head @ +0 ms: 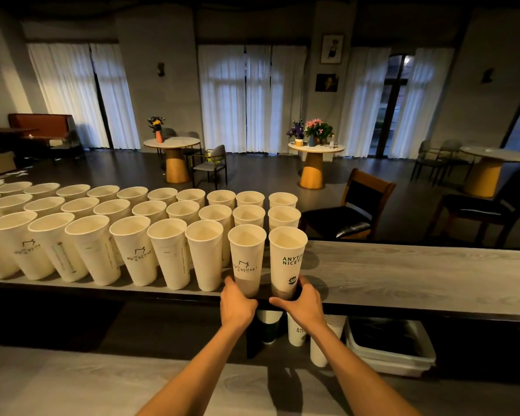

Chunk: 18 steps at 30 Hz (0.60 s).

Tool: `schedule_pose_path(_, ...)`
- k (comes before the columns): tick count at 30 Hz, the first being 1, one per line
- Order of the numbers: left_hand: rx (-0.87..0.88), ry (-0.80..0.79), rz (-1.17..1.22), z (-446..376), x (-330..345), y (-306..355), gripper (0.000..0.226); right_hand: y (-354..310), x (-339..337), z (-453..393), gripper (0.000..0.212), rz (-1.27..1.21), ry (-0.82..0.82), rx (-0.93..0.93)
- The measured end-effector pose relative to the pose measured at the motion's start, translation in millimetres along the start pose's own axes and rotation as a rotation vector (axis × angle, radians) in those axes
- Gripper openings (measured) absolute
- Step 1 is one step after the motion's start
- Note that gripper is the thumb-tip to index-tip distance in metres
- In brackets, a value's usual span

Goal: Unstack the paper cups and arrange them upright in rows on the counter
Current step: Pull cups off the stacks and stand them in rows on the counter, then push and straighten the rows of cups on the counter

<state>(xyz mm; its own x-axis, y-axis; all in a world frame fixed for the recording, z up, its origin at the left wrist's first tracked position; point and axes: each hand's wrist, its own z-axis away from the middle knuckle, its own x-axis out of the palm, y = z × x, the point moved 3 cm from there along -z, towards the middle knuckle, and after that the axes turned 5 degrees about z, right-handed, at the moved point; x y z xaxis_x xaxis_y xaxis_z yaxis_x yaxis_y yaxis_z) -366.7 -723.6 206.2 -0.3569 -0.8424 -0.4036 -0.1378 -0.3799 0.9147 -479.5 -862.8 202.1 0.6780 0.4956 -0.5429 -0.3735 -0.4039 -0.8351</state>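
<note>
Two tall paper cups at near edge of counter (403, 274), both upright, long axes vertical, mouths up. Left hand (237, 304) curled round base of cup with house logo (246, 256); thumb on left side of wall, remaining fingers hidden behind the cup. Right hand (303, 304) curled round base of cup with block lettering (287, 259); thumb across near side, fingers wrapped round far right side. Each cup directly above and ahead of its holding hand, the two just beside each other, closing right end of front row. Rows of set cups (132, 223) extending left in three lines, all upright. Cannot tell whether bases sit fully on counter or hang just at edge. Judged step: seating the pair in line with front row, then letting go. More stacked cups (296, 333) on shelf below counter, nearer right hand; white bin (391, 349) beside them. Risk: tall narrow cups, tip easily if nudged on withdrawal.
</note>
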Motion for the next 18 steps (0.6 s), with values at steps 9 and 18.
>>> schedule_pose_path(9,0.096,-0.007,-0.036,26.1,-27.3,-1.1,0.062,8.9,-25.6,2.9,0.097,0.049,-0.177,0.046)
schedule_pose_path(18,0.100,0.123,-0.086,26.5,-97.5,-16.0,0.031,20.3,-59.6,5.0,0.025,0.093,0.013,0.094)
